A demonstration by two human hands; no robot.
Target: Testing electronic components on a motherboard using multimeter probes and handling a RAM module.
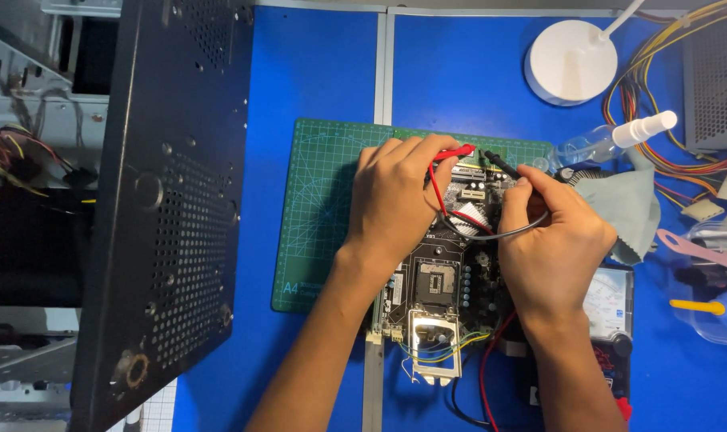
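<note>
1. Circuit board (443,280) lies flat on the green cutting mat (319,200), which sits on the blue table (315,72). Its empty processor socket shows near the middle, with the metal socket frame (435,344) flipped open at the near edge.
2. My left hand (395,204) has its grip closed around the red probe (453,152), tip pointing toward the far edge of the board.
3. My right hand (551,244) has its grip closed pen-style around the black probe (503,164), tip just beside the red one. I cannot tell which contacts either tip touches; my fingers cover them.
4. Red and black leads loop between my hands and run back to the meter (611,308), which lies partly under my right wrist.
5. Nearby: white lamp base (571,60), spray bottle (619,136), grey cloth (627,204), power supply with its bundle of wires (715,72), and a black perforated case panel (171,200) standing well apart on the left.
6. Risks, as I judge them:
   - The tips are close together; a slip could bridge neighbouring contacts and give a false reading.
   - Slack lead lying across the board could snag on a part and drag a probe off its spot.
   - My right wrist resting on the meter could nudge its dial.
   - The open socket is exposed; a dropped probe could bend its pins.
</note>
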